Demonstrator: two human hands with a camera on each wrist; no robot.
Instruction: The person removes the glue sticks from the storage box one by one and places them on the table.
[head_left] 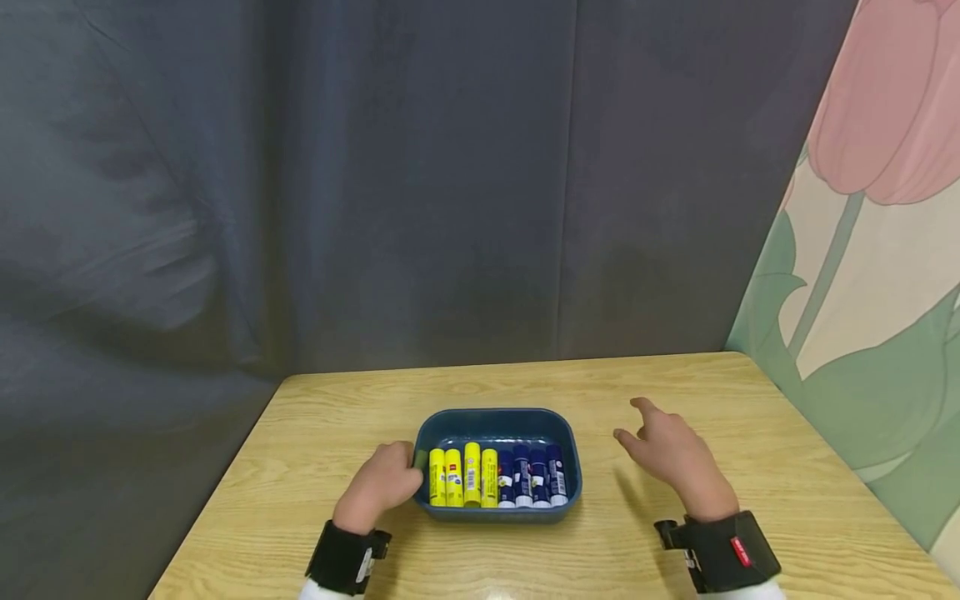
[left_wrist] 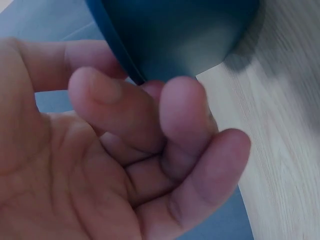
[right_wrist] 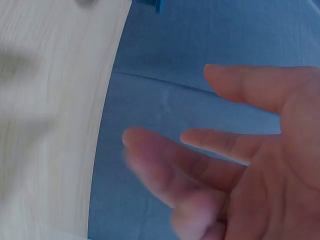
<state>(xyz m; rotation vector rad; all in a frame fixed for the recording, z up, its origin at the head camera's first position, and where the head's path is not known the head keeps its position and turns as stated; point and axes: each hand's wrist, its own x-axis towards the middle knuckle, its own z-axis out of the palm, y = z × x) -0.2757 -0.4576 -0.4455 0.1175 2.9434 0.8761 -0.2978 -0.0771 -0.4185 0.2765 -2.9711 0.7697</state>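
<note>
The left fingers [head_left: 400, 455] pinch one side of the blue tray [head_left: 498, 516], the right fingers [head_left: 648, 409] are loosely apart holding nothing, so lifting could spill the glue sticks [head_left: 472, 479].

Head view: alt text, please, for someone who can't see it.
A dark blue tray on a wood-grain table holds four yellow glue sticks beside four navy glue sticks. The left hand grips its left side; the empty right hand hovers right of it.

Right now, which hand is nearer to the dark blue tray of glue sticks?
Left: the left hand grips the dark blue tray at its left side, while the right hand hovers to the tray's right, not touching it.
</note>
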